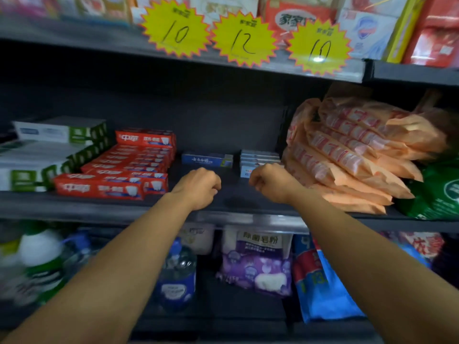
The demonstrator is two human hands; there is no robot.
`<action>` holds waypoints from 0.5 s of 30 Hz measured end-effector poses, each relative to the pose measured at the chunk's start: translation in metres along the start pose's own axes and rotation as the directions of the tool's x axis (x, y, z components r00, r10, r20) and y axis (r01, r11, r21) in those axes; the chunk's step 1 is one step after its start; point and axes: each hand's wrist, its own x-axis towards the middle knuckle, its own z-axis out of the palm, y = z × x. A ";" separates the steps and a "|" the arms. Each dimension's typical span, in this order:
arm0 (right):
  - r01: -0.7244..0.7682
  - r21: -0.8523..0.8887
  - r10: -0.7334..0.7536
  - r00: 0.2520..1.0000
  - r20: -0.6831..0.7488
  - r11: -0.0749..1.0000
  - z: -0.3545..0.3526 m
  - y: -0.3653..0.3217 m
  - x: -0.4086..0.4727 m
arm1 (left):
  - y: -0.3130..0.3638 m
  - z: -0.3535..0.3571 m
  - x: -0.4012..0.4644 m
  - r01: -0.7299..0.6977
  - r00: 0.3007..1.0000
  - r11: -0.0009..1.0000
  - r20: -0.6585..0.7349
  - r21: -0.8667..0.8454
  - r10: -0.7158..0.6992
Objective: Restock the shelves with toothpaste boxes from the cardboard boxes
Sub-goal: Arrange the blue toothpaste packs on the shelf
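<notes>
Both hands hover over the bare middle of the shelf (231, 194). Left hand (198, 186): fingers curled under, grasping nothing. Right hand (269, 182): fingers likewise curled and holding nothing. Blue toothpaste box (207, 160) lies just behind the left hand, apart from it. Pale stacked boxes (258, 158) sit immediately behind the right hand; contact cannot be determined.

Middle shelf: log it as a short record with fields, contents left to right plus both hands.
far left: green-and-white boxes, stacked
left: red toothpaste boxes, stacked rows
centre: one blue toothpaste box at the back, bare shelf in front
centre right: pale blue boxes, stacked
right: orange packets, piled
left hand: fingers curled, holds nothing
right hand: fingers curled, holds nothing visible
</notes>
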 end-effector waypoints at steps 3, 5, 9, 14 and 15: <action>0.046 0.075 -0.046 0.999 -0.001 0.996 0.018 -0.038 -0.033 | -0.015 -0.003 -0.053 0.001 1.000 1.000 0.004 0.001 -0.001; 0.060 0.115 -0.062 0.998 0.013 0.992 0.037 -0.060 -0.055 | -0.024 0.002 -0.090 0.008 1.000 1.000 0.022 0.004 -0.008; 0.071 0.163 -0.083 0.995 0.063 0.984 0.084 -0.099 -0.097 | -0.042 0.029 -0.161 0.049 0.993 0.999 0.110 -0.010 -0.047; 0.027 0.245 -0.083 0.972 0.220 0.969 0.168 -0.139 -0.145 | -0.062 0.087 -0.235 0.092 0.962 0.996 0.257 0.001 -0.089; 0.025 0.247 -0.089 0.964 0.250 0.969 0.185 -0.146 -0.153 | -0.067 0.100 -0.247 0.099 0.951 0.995 0.293 -0.003 -0.094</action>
